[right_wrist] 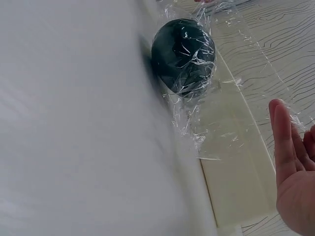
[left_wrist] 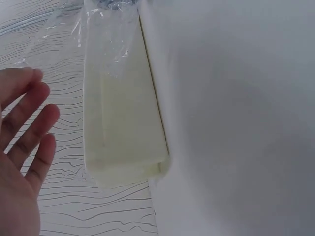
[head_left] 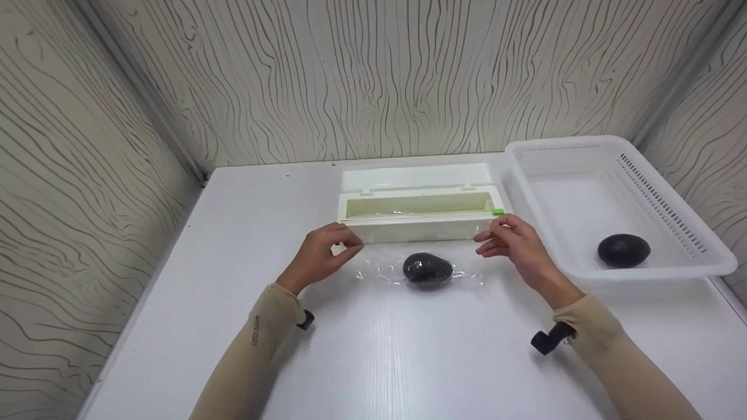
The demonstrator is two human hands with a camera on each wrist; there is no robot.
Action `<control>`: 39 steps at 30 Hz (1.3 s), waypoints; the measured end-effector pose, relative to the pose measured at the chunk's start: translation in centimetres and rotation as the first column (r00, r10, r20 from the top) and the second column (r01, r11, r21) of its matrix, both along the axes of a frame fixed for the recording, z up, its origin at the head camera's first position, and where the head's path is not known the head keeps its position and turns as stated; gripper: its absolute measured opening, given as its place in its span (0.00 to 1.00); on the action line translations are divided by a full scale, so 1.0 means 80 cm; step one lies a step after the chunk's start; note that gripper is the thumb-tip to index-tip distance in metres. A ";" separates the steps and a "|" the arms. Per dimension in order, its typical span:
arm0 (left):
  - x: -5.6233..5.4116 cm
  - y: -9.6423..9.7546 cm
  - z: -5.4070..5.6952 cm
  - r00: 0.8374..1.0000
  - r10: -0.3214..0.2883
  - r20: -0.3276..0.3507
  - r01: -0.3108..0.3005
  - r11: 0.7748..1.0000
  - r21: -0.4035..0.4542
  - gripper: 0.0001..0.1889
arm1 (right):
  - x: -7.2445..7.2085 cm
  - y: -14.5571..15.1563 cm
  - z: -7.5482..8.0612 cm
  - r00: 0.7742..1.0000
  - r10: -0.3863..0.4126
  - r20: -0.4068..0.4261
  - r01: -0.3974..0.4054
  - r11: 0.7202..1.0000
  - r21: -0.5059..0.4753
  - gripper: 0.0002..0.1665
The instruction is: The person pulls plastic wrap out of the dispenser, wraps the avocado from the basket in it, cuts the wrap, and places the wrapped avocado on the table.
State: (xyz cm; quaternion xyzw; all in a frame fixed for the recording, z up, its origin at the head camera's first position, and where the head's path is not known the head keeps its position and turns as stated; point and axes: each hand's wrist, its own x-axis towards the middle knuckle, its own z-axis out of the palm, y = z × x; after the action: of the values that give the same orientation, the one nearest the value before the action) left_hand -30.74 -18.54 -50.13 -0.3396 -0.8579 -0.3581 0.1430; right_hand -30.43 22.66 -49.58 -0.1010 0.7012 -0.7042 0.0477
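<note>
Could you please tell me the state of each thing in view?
Box: lid open
Clear film: unrolled, crinkled
Dark fruit on table: covered in film
Dark fruit in basket: unwrapped
Basket: upright, uncovered
Green slider: at box's right end
Left hand: pinching film
Right hand: holding film

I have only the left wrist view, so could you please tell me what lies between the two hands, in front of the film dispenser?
Observer: A dark avocado lies there, with clear cling film over it.
Operator: Thank you; and where is the right hand, please?
Observer: It holds the film by the right end of the dispenser, close to a green tab.
Operator: Is there any other fruit about?
Observer: Yes, a second avocado lies in the white basket on the right, towards its near edge.
</note>
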 end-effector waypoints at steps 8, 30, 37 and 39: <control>0.009 -0.015 -0.003 0.996 -0.090 0.008 0.091 0.993 -0.081 0.03 | 0.010 -0.001 -0.006 0.996 0.012 -0.089 -0.009 1.000 0.028 0.13; 0.030 -0.018 0.005 0.917 -0.255 0.307 0.279 0.960 -0.035 0.08 | 0.037 0.023 0.005 0.928 0.305 -0.215 -0.266 0.945 0.193 0.39; 0.036 -0.008 0.009 0.843 -0.375 0.385 0.392 0.919 0.038 0.05 | 0.040 0.028 0.009 0.836 0.544 -0.077 -0.465 0.775 0.427 0.29; 0.038 -0.004 0.010 0.838 -0.389 0.382 0.411 0.911 0.028 0.04 | 0.041 0.025 0.008 0.824 0.565 -0.051 -0.461 0.719 0.520 0.21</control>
State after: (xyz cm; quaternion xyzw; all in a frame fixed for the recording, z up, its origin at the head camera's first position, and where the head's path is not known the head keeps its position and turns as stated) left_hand -27.72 -18.89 -49.35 -0.4392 -0.7888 -0.4149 -0.1130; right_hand -27.14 24.69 -48.93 -0.3491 0.7995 -0.4491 0.1928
